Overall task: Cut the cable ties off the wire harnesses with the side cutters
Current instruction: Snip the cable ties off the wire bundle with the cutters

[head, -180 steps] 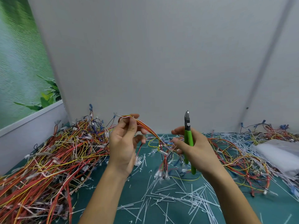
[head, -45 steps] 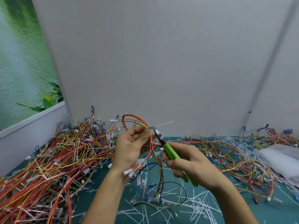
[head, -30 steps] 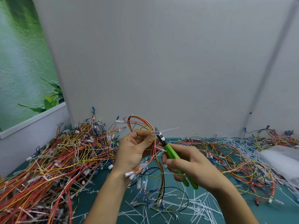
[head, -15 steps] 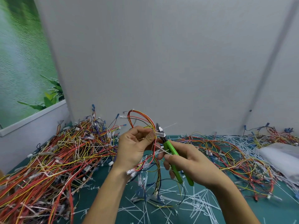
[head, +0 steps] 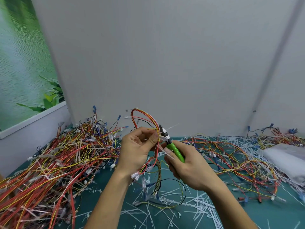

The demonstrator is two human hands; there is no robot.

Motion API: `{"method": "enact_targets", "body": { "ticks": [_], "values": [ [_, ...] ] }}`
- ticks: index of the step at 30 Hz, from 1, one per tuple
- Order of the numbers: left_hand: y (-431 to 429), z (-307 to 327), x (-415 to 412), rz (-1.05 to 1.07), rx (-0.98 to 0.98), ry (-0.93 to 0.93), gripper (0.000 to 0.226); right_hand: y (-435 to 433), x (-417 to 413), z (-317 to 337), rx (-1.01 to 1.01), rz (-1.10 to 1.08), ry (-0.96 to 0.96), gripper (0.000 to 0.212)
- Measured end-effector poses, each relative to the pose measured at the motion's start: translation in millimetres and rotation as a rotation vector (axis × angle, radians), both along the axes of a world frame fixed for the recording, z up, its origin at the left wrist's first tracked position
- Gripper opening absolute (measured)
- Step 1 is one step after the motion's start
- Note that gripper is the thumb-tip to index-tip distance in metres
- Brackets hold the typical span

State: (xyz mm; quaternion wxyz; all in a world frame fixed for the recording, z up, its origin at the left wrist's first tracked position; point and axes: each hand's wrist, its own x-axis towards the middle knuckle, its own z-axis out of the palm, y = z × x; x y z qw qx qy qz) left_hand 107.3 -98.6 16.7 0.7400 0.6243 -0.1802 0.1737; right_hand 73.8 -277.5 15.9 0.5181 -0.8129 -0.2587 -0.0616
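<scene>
My left hand (head: 137, 150) pinches a wire harness (head: 143, 116) of red, orange, yellow and black wires, which loops up above the fingers and hangs down below the palm. My right hand (head: 189, 164) grips the green-handled side cutters (head: 175, 150). Their dark jaws (head: 162, 130) point up and left, right at a white cable tie (head: 171, 126) on the harness beside my left thumb. A second white tie (head: 167, 152) sticks out just below, between the two hands.
A large heap of tangled harnesses (head: 54, 156) fills the left of the green mat (head: 257, 210). More harnesses (head: 231, 156) lie at the right, beside a white plastic bag (head: 287, 157). Several cut white ties (head: 166, 210) litter the mat in front. A grey partition (head: 156, 63) stands behind.
Six seconds ago the cutters stood upright, apart from the harness. Since then my right hand has brought the jaws to the tie at my left thumb, and both hands have shifted slightly.
</scene>
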Motion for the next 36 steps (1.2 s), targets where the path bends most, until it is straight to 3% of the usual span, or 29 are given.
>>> {"method": "enact_targets", "body": {
  "ticks": [8,20,32,36],
  "values": [
    [-3,-5,2,0.001,0.051,0.021,0.008,-1,-1,0,-0.113,-0.019,0.103,0.027],
    [-3,-9,4,0.03,0.098,0.007,0.019,5,0,-1,-0.061,-0.078,0.204,0.013],
    [-6,-16,10,0.025,0.086,0.075,0.002,0,7,-7,-0.104,-0.114,0.146,0.017],
    [-7,-16,9,-0.021,0.057,0.083,0.013,0,8,-9,-0.106,-0.07,0.188,0.011]
  ]
}}
